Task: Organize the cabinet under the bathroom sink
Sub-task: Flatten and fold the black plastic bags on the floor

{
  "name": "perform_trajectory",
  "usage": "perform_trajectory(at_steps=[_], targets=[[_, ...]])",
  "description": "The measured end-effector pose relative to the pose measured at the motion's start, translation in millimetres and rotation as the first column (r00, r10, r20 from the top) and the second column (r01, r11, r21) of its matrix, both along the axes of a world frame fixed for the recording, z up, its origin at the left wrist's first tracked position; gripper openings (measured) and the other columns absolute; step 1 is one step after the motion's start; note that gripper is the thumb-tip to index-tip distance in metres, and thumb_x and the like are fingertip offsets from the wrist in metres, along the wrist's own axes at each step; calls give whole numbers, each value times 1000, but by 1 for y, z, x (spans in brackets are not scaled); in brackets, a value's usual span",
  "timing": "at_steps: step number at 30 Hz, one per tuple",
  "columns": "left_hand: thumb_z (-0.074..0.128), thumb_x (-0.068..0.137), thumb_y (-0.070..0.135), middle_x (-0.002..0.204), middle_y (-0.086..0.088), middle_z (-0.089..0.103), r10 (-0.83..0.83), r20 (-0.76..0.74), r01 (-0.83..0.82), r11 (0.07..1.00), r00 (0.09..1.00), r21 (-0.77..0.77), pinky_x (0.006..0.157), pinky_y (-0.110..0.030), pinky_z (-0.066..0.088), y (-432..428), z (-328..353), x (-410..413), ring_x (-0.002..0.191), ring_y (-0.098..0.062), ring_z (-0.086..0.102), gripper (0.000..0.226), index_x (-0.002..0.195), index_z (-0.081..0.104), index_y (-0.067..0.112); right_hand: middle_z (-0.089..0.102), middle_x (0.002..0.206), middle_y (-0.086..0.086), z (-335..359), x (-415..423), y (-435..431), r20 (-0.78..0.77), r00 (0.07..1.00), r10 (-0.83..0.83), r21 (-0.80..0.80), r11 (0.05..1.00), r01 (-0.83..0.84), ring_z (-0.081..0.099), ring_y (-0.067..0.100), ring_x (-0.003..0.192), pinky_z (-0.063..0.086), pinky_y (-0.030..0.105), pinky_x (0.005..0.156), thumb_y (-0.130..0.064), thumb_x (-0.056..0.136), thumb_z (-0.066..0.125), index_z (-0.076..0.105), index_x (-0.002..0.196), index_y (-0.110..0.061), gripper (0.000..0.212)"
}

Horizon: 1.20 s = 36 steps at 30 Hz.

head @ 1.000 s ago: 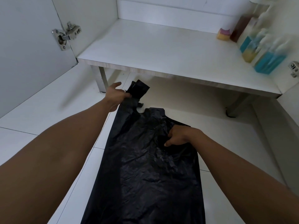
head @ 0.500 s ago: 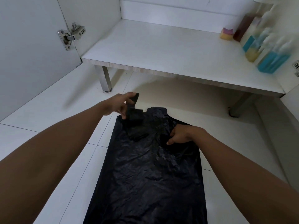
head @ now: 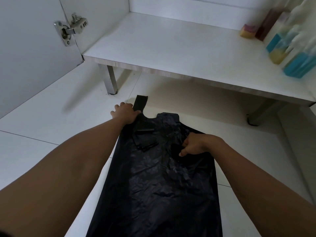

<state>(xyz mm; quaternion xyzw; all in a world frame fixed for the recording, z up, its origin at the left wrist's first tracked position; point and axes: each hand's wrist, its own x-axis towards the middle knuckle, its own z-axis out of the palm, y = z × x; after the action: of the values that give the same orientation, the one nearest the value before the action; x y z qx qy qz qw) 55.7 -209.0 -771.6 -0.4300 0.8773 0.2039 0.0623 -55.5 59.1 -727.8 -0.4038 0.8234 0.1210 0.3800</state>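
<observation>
Looking down, I see the crinkled black plastic carrier bag [head: 159,185] spread flat on the white tiled floor [head: 42,117], its long axis running from me toward the open cabinet. The left hand [head: 125,113] is the one nearer the far strap handle [head: 141,101], with fingers straight, pressing its base and gripping nothing. The right hand [head: 196,144] rests on the bag's upper right with fingers curled under; whether they pinch plastic I cannot tell. I judge the next fold turns on that handle, just beyond the left fingertips. The white cabinet shelf [head: 171,45] holds blurred blue and yellow bottles [head: 297,64] along its right side.
</observation>
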Motion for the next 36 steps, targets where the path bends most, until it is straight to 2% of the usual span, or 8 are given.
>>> perform_trajectory(at_steps=[10,13,19,23,27,30,33,36], targets=[[71,87,36,103,3,65,82,-252,-52,991,964,126,103,-49,35,5,-6,-7,109,-25,55,8,89,67,29,50,140,5,-7,-5,-1,19,1000,-5,15,1000,4,52,24,121,44,37,105,-60,83,63,55,138,-17,70],[79,78,19,82,2,62,181,-429,-42,949,885,314,83,-33,52,5,3,-2,87,-21,60,17,75,63,18,51,140,4,-6,-5,-3,13,1000,-13,23,1000,12,52,25,121,44,37,105,-60,82,65,55,138,-17,72],[78,81,9,97,-6,76,286,-524,94,806,802,585,59,-17,52,14,36,15,74,-13,69,49,125,58,21,51,140,3,-6,-5,-5,4,999,-51,45,998,50,52,26,121,44,39,105,-62,78,66,56,138,-17,75],[76,86,21,100,-4,70,134,-496,165,842,858,514,61,-16,46,14,49,30,80,-7,64,49,132,58,25,51,139,4,-4,-1,-5,6,997,-78,63,995,77,53,25,117,45,40,105,-63,77,66,56,138,-18,77],[69,92,30,128,1,58,-40,-387,254,816,921,520,92,-29,43,15,53,38,108,-14,56,52,142,55,21,54,134,3,-1,0,-5,0,994,-108,63,992,108,55,26,114,47,41,103,-62,75,68,58,135,-18,74],[76,86,28,124,0,69,-190,-298,319,815,935,483,107,-33,43,21,52,42,113,-17,63,70,148,44,26,55,134,2,-1,0,-6,3,994,-113,64,992,113,56,25,113,47,41,103,-61,75,69,60,133,-18,73],[71,87,35,132,2,66,-460,-112,473,866,881,163,111,-47,33,25,40,44,124,-23,57,61,142,44,38,56,131,3,-1,0,-7,1,993,-120,63,991,119,57,26,111,47,41,102,-60,75,69,60,132,-18,72],[65,91,32,131,5,66,-597,15,593,794,802,-132,113,-48,23,33,33,50,121,-25,59,64,147,35,36,58,128,3,-2,-1,-9,11,992,-129,58,990,128,58,26,108,49,42,101,-59,74,71,60,129,-17,71]])
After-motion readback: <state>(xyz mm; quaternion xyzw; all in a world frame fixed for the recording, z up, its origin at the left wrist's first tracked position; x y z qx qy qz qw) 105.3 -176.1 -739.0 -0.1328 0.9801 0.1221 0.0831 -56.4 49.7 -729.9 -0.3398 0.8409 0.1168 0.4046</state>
